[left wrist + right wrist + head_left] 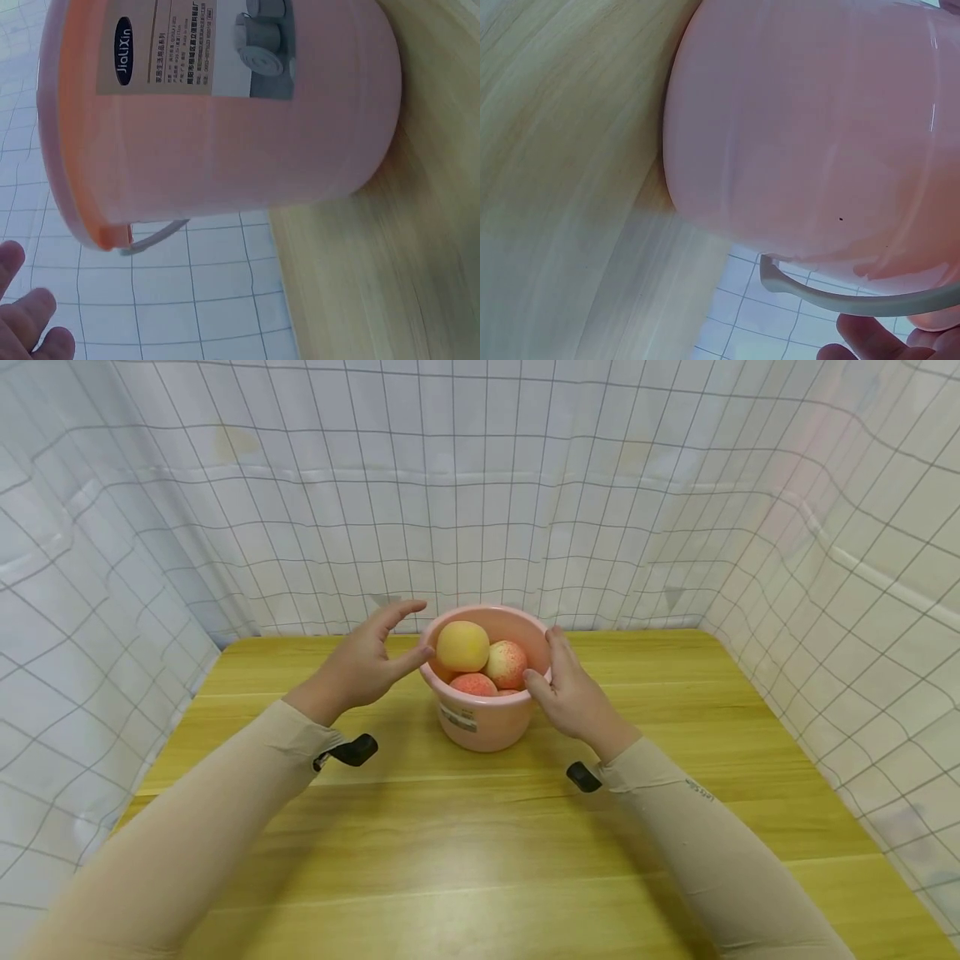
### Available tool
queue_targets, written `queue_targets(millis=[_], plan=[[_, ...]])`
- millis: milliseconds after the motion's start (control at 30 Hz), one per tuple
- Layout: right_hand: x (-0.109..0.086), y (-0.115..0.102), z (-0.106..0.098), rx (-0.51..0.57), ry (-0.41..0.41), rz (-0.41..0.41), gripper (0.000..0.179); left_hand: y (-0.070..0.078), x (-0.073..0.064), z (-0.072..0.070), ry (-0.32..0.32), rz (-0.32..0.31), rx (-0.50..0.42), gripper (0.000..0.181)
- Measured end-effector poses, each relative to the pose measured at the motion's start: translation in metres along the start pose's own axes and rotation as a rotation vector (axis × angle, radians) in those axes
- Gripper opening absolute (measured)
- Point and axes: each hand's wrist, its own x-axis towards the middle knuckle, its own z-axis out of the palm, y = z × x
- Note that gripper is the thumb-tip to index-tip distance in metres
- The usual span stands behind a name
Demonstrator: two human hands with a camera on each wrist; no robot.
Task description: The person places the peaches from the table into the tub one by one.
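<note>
A pink plastic bucket (486, 727) stands upright on the wooden table, with a printed label (195, 49) on its side. Inside lie a large yellow fruit (462, 647), a speckled yellow-red peach (507, 664) and a redder peach (472, 684), plus part of another reddish one. My left hand (363, 660) is at the left rim, fingers spread and thumb reaching the rim; whether it touches cannot be told. At the right rim my right hand (573, 697) holds the bucket, thumb over the edge and fingers outside, close to the grey handle (855, 302).
The wooden table (450, 843) extends toward me and to both sides of the bucket. White grid-patterned cloth (487, 510) hangs behind the table's back edge and along both sides.
</note>
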Motion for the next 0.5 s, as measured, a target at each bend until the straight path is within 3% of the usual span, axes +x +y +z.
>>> queue_targets(millis=[500], plan=[[0.001, 0.002, -0.012, -0.042, -0.037, 0.056, 0.086, -0.011, -0.018, -0.006, -0.03, -0.062, 0.257, 0.088]])
